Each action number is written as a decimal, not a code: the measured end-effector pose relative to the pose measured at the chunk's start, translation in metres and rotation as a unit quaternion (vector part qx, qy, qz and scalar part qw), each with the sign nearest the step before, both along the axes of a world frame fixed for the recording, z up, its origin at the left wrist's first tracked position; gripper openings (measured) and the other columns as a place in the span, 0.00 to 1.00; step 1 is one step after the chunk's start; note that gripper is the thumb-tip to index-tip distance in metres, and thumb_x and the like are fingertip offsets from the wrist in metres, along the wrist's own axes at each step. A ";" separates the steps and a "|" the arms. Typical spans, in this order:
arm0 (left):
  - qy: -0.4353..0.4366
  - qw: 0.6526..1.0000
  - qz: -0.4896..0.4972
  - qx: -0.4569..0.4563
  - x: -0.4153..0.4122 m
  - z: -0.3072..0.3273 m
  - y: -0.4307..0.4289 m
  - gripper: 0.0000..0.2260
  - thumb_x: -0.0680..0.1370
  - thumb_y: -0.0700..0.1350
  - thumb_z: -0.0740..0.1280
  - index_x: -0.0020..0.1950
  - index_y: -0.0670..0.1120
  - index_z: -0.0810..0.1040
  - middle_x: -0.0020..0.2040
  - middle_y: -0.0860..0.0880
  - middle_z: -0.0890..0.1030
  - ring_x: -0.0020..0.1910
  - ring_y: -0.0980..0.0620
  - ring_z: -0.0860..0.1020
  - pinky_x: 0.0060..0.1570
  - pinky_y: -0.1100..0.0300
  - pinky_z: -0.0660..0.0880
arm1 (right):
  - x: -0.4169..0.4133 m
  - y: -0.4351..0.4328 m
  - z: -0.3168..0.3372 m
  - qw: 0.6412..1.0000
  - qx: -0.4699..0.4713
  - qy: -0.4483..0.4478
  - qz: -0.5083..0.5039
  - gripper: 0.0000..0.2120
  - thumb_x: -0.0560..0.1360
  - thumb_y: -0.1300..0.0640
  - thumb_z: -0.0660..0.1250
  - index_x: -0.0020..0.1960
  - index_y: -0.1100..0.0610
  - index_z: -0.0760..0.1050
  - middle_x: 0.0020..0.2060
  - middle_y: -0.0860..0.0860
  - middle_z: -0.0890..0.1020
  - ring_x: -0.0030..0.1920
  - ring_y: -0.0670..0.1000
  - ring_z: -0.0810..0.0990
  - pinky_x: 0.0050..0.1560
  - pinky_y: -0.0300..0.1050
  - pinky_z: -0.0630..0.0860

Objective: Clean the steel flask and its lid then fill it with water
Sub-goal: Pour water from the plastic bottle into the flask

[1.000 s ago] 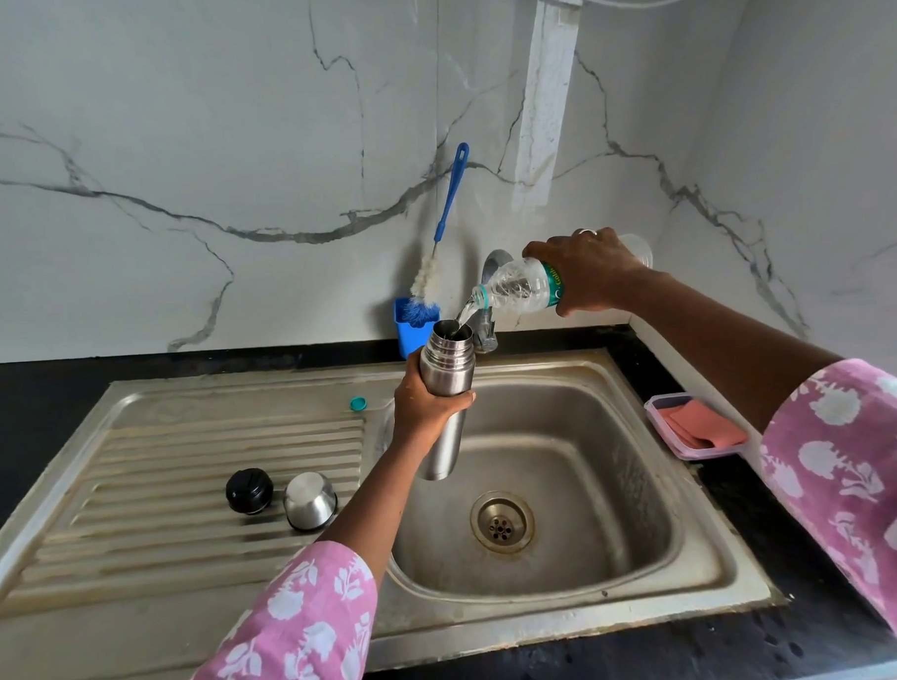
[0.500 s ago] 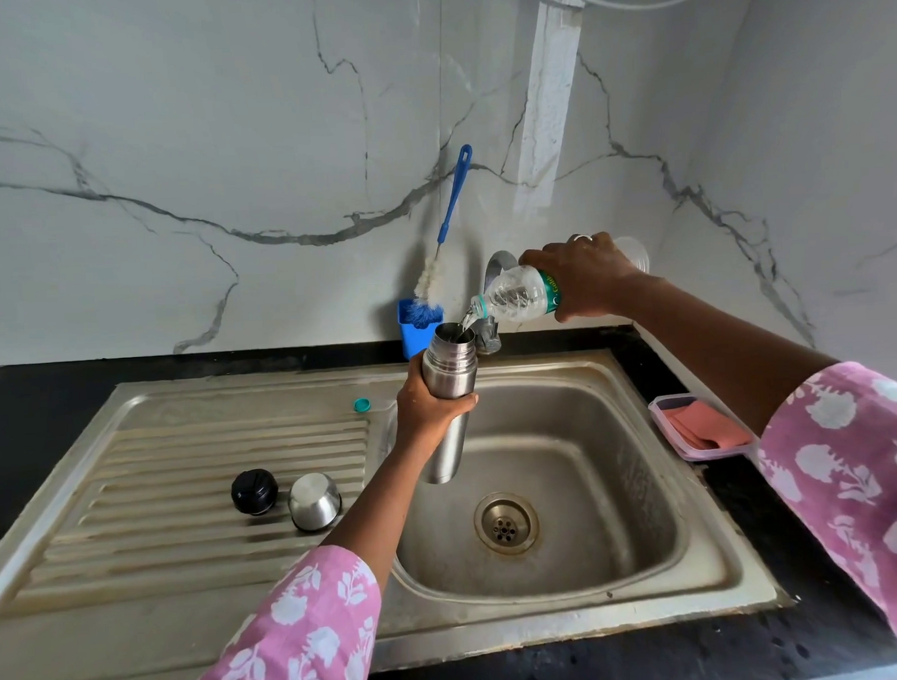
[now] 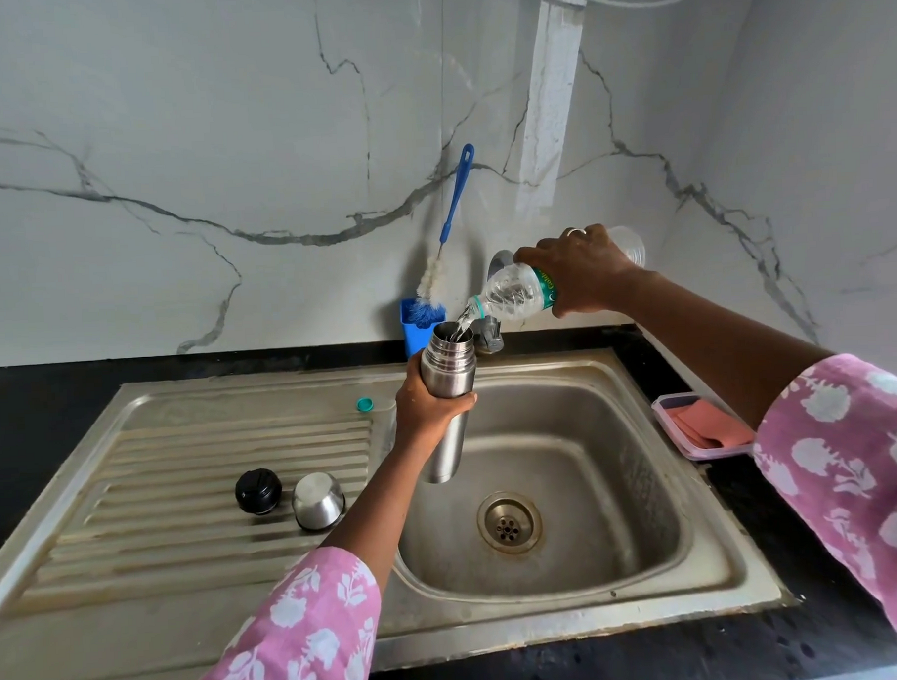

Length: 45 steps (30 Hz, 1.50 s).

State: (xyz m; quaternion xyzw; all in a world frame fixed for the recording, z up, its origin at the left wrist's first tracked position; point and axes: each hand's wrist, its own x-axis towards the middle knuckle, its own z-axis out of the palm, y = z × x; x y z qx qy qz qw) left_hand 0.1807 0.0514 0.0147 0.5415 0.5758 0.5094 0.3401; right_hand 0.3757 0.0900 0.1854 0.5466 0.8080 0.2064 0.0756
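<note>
Steel flask (image 3: 448,378) is held near upright at frame centre, above the sink basin (image 3: 595,462), with the left hand (image 3: 429,410) wrapped around its middle. The right hand (image 3: 582,275) grasps a tilted plastic water bottle (image 3: 514,296), whose stream falls into the flask mouth, so filling looks under way. Next, I judge, the bottle must be righted before overflow, then the black stopper (image 3: 258,491) and steel cup lid (image 3: 318,501), side by side on the drainboard (image 3: 184,454) at lower left, screwed back on. Water level inside the flask is hidden; the tap (image 3: 490,338) behind the bottle is mostly covered.
</note>
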 end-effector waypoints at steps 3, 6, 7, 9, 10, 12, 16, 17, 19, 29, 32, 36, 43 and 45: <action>0.002 1.000 -0.001 0.000 -0.001 0.000 0.000 0.32 0.63 0.40 0.78 0.64 0.49 0.70 0.50 0.51 0.79 0.48 0.49 0.79 0.51 0.56 0.76 | -0.001 0.002 0.001 1.000 0.004 -0.001 0.003 0.34 0.68 0.51 0.75 0.69 0.49 0.63 0.58 0.51 0.77 0.59 0.57 0.76 0.62 0.57 0.67; -0.005 1.000 0.001 -0.001 -0.002 -0.002 0.000 0.32 0.63 0.39 0.78 0.64 0.49 0.70 0.50 0.51 0.79 0.48 0.49 0.79 0.51 0.56 0.76 | -0.002 0.004 0.000 1.000 0.010 -0.005 0.005 0.34 0.67 0.51 0.75 0.69 0.49 0.63 0.58 0.51 0.77 0.59 0.57 0.76 0.61 0.57 0.67; -0.006 1.000 0.001 -0.001 -0.002 -0.002 0.000 0.32 0.63 0.39 0.78 0.64 0.49 0.71 0.50 0.52 0.79 0.48 0.49 0.79 0.50 0.56 0.76 | -0.003 0.005 0.000 1.000 0.012 -0.005 0.007 0.34 0.67 0.51 0.75 0.69 0.49 0.63 0.58 0.51 0.77 0.59 0.57 0.76 0.61 0.57 0.67; -0.006 1.000 0.002 0.000 -0.003 -0.002 0.000 0.32 0.63 0.39 0.78 0.64 0.49 0.71 0.49 0.52 0.79 0.48 0.49 0.79 0.50 0.57 0.76 | -0.003 0.007 0.002 1.000 0.017 -0.005 0.011 0.35 0.67 0.51 0.75 0.69 0.48 0.63 0.58 0.51 0.77 0.59 0.58 0.76 0.61 0.58 0.68; -0.006 1.000 0.002 0.000 -0.003 -0.002 0.000 0.32 0.63 0.39 0.78 0.64 0.49 0.70 0.49 0.52 0.79 0.48 0.49 0.79 0.50 0.57 0.76 | -0.004 0.007 0.003 1.000 0.020 -0.008 0.012 0.35 0.67 0.51 0.75 0.70 0.48 0.63 0.58 0.51 0.77 0.59 0.58 0.76 0.61 0.58 0.68; -0.009 1.000 0.000 0.000 -0.003 -0.003 0.000 0.32 0.63 0.39 0.78 0.64 0.49 0.71 0.49 0.52 0.80 0.47 0.49 0.79 0.49 0.58 0.76 | -0.005 0.008 0.005 0.999 0.028 -0.017 0.010 0.36 0.67 0.50 0.74 0.70 0.48 0.62 0.59 0.51 0.77 0.59 0.58 0.76 0.61 0.58 0.68; -0.015 1.000 0.001 0.001 -0.004 -0.004 0.000 0.31 0.63 0.39 0.78 0.63 0.49 0.71 0.50 0.51 0.80 0.48 0.49 0.79 0.49 0.56 0.77 | -0.008 0.007 0.004 0.998 0.045 -0.048 0.014 0.37 0.68 0.50 0.74 0.72 0.47 0.60 0.61 0.51 0.76 0.61 0.58 0.74 0.62 0.58 0.66; -0.016 1.000 0.001 0.001 -0.003 -0.004 0.000 0.31 0.63 0.39 0.78 0.63 0.49 0.71 0.50 0.51 0.80 0.48 0.49 0.79 0.50 0.56 0.77 | -0.009 0.007 0.004 0.997 0.049 -0.053 0.016 0.37 0.68 0.50 0.74 0.72 0.47 0.60 0.62 0.51 0.75 0.61 0.58 0.74 0.62 0.58 0.66; -0.014 1.000 -0.001 0.001 -0.003 -0.002 0.001 0.32 0.63 0.39 0.78 0.63 0.49 0.71 0.50 0.52 0.79 0.48 0.49 0.79 0.50 0.56 0.77 | -0.011 0.007 0.002 0.996 0.057 -0.065 0.021 0.36 0.68 0.50 0.74 0.71 0.46 0.60 0.61 0.51 0.76 0.61 0.58 0.74 0.62 0.57 0.66; -0.011 1.000 0.010 0.014 -0.010 0.009 0.002 0.31 0.63 0.38 0.78 0.63 0.46 0.71 0.49 0.52 0.78 0.45 0.53 0.77 0.43 0.64 0.70 | -0.027 0.007 0.006 0.986 0.104 -0.118 0.054 0.32 0.71 0.52 0.71 0.71 0.49 0.61 0.61 0.53 0.76 0.60 0.59 0.75 0.61 0.57 0.66; -0.008 1.000 0.024 0.016 -0.015 0.013 0.004 0.30 0.64 0.38 0.78 0.62 0.46 0.71 0.48 0.53 0.78 0.44 0.53 0.76 0.42 0.64 0.69 | -0.034 0.009 0.008 0.984 0.119 -0.119 0.063 0.30 0.72 0.55 0.69 0.71 0.50 0.61 0.61 0.54 0.76 0.60 0.61 0.74 0.62 0.58 0.65; -0.018 0.999 0.032 0.018 -0.023 0.018 0.009 0.30 0.64 0.37 0.78 0.63 0.46 0.71 0.48 0.53 0.78 0.44 0.54 0.76 0.42 0.65 0.69 | -0.049 0.013 0.014 0.978 0.141 -0.133 0.077 0.29 0.73 0.58 0.68 0.71 0.50 0.60 0.62 0.54 0.75 0.61 0.62 0.73 0.64 0.60 0.63; -0.021 0.997 0.070 0.036 -0.049 0.020 0.023 0.30 0.63 0.37 0.78 0.63 0.44 0.71 0.50 0.51 0.78 0.47 0.51 0.77 0.47 0.60 0.72 | -0.086 0.025 0.022 0.932 0.239 -0.223 0.158 0.20 0.67 0.57 0.70 0.58 0.47 0.74 0.47 0.49 0.82 0.50 0.57 0.82 0.57 0.57 0.73; -0.023 0.996 0.079 0.040 -0.058 0.020 0.028 0.31 0.63 0.37 0.78 0.63 0.44 0.71 0.50 0.51 0.77 0.46 0.52 0.76 0.46 0.62 0.71 | -0.101 0.031 0.024 0.921 0.256 -0.229 0.185 0.19 0.69 0.57 0.61 0.58 0.47 0.74 0.48 0.49 0.82 0.52 0.56 0.81 0.59 0.57 0.72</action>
